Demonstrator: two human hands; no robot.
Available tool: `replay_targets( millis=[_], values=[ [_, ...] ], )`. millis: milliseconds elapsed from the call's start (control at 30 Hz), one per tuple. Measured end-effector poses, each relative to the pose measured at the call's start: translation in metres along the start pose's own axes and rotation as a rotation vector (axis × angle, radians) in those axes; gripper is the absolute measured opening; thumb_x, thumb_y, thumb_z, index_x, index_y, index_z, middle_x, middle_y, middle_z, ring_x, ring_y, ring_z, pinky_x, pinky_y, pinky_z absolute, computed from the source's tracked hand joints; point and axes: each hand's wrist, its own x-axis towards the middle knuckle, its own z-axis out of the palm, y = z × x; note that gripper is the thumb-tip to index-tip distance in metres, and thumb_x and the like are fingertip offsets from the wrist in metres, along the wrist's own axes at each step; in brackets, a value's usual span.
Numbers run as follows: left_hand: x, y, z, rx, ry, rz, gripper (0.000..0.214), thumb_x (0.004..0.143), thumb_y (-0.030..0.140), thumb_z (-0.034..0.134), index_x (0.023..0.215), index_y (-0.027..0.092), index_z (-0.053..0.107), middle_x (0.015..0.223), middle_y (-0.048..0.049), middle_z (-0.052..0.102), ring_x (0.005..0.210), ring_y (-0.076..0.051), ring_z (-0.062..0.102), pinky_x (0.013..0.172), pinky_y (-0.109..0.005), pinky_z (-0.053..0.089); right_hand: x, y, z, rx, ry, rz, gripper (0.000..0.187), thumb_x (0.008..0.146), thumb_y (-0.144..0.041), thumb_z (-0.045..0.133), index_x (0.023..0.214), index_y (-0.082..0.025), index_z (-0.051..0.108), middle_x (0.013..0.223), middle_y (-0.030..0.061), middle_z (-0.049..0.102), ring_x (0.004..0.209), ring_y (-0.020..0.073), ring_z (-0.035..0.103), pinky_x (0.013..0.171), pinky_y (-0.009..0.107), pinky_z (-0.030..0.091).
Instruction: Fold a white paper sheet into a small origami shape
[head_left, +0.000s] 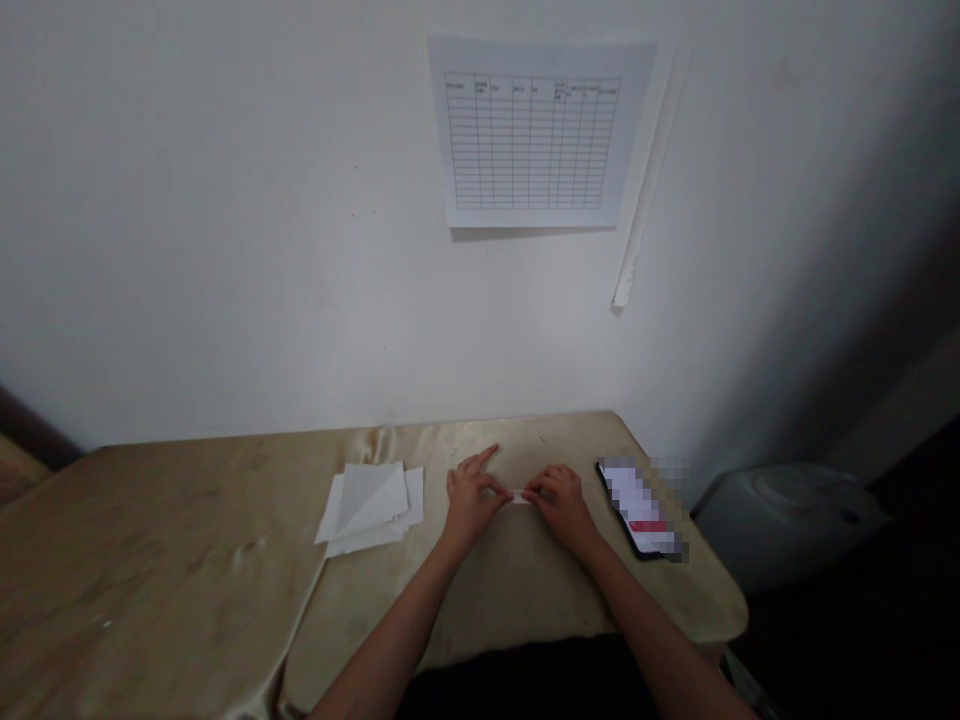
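Observation:
A small piece of white paper (519,497) shows between my two hands, low over the cloth-covered table. My left hand (474,498) pinches its left end between thumb and index finger, while another finger points up and to the right. At the other end, my right hand (561,500) is closed with thumb and fingertips on the paper. Most of the piece is hidden under my fingertips, so its exact shape cannot be made out. Left of my hands lies a loose stack of white paper sheets (371,505), fanned at different angles.
A phone (637,510) with a lit, partly blurred screen lies at the right. The table (187,560) has a gold-brown cover and meets a white wall. A printed chart (534,140) hangs there. A pale container (780,520) stands beyond the table's right edge.

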Motion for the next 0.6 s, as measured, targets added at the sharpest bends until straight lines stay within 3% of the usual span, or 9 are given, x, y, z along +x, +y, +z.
replay_targets(
  millis=[367,600],
  values=[
    [-0.0002,-0.0024,0.0061,0.085,-0.030,0.003,0.016,0.079,0.011,0.073,0.081,0.026,0.077,0.153,0.0008,0.051,0.134,-0.030,0.044,0.116,-0.061,0.026,-0.0006,0.0026,0.0005,-0.045,0.016,0.019,0.010,0.090,-0.027,0.068,0.082,-0.023,0.073,0.089,0.0030,0.067,0.099,0.0224,0.057,0.102,0.041,0.032],
    [-0.0041,0.0010,0.0085,0.075,-0.049,0.028,0.018,0.077,0.028,0.082,0.094,0.030,0.078,0.149,-0.0029,0.054,0.136,-0.030,0.043,0.117,-0.059,0.025,-0.0010,0.0036,0.0020,-0.042,-0.006,-0.017,0.010,0.091,-0.027,0.066,0.084,-0.024,0.073,0.089,0.0030,0.068,0.098,0.0222,0.059,0.103,0.041,0.032]
  ],
)
